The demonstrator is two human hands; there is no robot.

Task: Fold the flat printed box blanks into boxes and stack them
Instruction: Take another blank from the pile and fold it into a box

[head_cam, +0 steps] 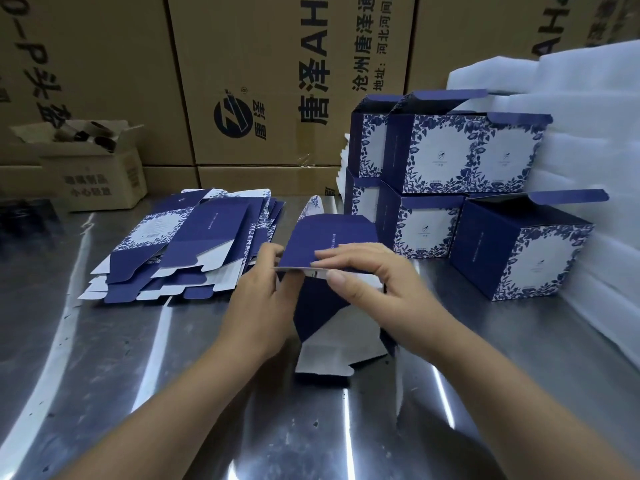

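left grip (pixel 264 295) and right grip (pixel 381 273) each pinch the box blank (pixel 332 233) between them.

Can't see left hand (pixel 263 299) fingertips, they're behind the held blank (pixel 332 237); right hand (pixel 377 282) covers its near fold. The rear folded boxes (pixel 366 147) are mostly blocked by front boxes (pixel 460 150). Box-face print is too small to read. The brown cartons (pixel 277 64) and white foam (pixel 588 133) are cropped by the frame. Contents of the small open carton (pixel 100 174) are unclear.
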